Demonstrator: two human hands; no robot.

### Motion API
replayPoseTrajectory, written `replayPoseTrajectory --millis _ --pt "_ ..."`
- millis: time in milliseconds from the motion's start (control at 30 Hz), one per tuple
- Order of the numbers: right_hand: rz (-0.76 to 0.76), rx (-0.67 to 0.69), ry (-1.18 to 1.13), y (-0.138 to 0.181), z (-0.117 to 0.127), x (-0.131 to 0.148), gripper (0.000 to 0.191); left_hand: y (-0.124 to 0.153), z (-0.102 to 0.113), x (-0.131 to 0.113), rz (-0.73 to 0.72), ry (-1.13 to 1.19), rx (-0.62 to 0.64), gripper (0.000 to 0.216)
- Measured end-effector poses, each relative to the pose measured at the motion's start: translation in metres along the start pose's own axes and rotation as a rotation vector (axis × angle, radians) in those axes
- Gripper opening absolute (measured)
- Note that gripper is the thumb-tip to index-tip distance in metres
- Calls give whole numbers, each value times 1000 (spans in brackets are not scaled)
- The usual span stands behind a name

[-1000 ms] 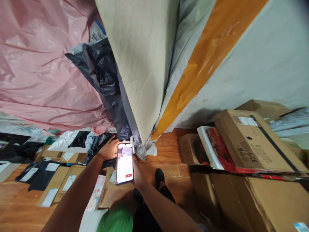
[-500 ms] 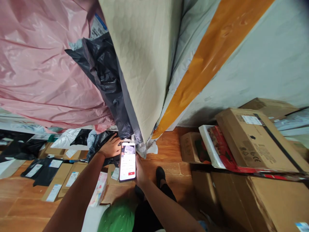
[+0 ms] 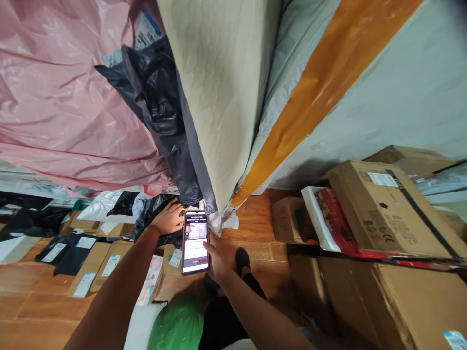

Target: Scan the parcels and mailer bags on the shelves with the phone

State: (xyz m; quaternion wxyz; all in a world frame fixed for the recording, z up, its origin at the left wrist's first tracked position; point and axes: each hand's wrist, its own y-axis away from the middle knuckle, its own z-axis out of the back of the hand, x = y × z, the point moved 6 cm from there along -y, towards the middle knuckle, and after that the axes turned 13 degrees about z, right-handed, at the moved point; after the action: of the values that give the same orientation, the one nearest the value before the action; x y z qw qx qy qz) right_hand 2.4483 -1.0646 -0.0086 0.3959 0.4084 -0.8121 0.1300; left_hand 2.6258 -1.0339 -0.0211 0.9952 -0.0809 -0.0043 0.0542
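Note:
My right hand (image 3: 218,260) grips a smartphone (image 3: 195,253) from its right side, thumb over the lit screen. On the screen are a camera picture of a label, a dark band of text and a white panel. My left hand (image 3: 169,218) lies on a black plastic parcel (image 3: 151,216), fingers stretched out, just left of the phone's upper part. Above the hands hang a crumpled black plastic bag (image 3: 160,107) and a tall cream, dimpled package (image 3: 215,97). Whatever lies under the phone is hidden.
A large pink plastic-wrapped bundle (image 3: 65,97) fills the upper left. Orange tape (image 3: 302,107) runs down a tall pale package. Cardboard boxes (image 3: 394,209) are stacked at right. Labelled parcels (image 3: 85,284) lie on the floor at left; a green bag (image 3: 177,323) sits by my legs.
The phone screen has changed from a mostly white page with a red button to a darkened one with a pop-up. My right thumb has moved over the screen. My left hand stays in place.

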Motion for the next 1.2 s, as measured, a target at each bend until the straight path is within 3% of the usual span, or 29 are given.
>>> replayPoseTrajectory --millis 133,367,567,800,1200 --pt "-95 38 -67 15 -4 11 68 -1 1 -1 -18 -3 1 14" --pt "-85 -86 -42 24 5 7 49 -2 3 -3 -11 -36 6 16" --pt "-122 -25 -34 29 4 6 69 -3 5 -2 18 2 43 17" --pt "-170 36 -39 36 3 12 78 -5 7 -2 3 12 53 16" --pt "-173 67 41 54 18 16 68 -6 3 5 31 63 71 15"
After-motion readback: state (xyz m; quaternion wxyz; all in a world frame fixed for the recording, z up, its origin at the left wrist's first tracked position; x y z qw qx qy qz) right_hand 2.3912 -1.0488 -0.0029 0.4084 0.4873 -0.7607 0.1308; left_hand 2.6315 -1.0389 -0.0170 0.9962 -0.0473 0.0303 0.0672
